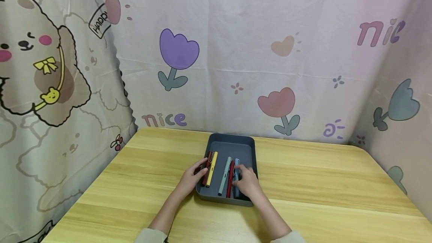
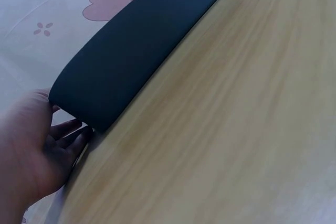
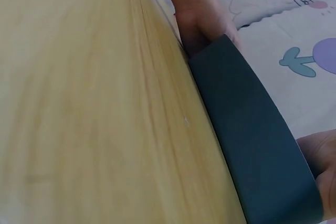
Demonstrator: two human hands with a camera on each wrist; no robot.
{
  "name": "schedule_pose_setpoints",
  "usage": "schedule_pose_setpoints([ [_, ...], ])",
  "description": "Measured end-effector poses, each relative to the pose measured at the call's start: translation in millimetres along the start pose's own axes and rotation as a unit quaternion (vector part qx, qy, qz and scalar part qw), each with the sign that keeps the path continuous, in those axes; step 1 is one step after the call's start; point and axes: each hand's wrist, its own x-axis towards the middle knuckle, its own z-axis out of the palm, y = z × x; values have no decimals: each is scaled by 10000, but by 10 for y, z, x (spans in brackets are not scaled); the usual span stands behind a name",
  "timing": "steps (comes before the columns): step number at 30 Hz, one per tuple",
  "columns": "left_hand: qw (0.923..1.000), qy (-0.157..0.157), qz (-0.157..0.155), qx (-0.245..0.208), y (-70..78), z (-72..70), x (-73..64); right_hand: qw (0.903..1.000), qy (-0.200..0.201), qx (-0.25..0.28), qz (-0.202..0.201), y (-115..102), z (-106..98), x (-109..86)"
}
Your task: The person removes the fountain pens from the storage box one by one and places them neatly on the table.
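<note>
A dark grey tray holds several capped pens. Near its left wall lie a dark red pen and a yellow pen. Farther right are a pale teal pen, a red pen and a blue pen, side by side. My left hand grips the tray's left side; the left wrist view shows this hand at the tray's corner, fingers outside the wall. Reaching over the right side, my right hand pinches the blue pen, which it partly covers.
The tray stands on a light wood-grain table. Behind the table and along both sides hangs a printed curtain with flowers, hearts and a cartoon bear.
</note>
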Motion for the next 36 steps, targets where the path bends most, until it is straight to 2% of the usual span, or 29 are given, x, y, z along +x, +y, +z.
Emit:
schedule_pose_setpoints([
  [5,10000,10,-90,24,18,4,3,9998,-44,64,-163,26,-3,-18],
  [13,10000,-28,-7,49,72,2,-27,9997,50,147,-162,23,-2,-10],
  [20,10000,13,-58,70,45,10,-22,9996,106,241,-88,33,-7,-10],
  [29,9999,5,-96,-32,36,25,3,9989,158,401,-187,-3,-75,-9],
  [36,9999,-10,-128,-65,39,16,-6,9968,-68,754,-268,-28,-163,13],
])
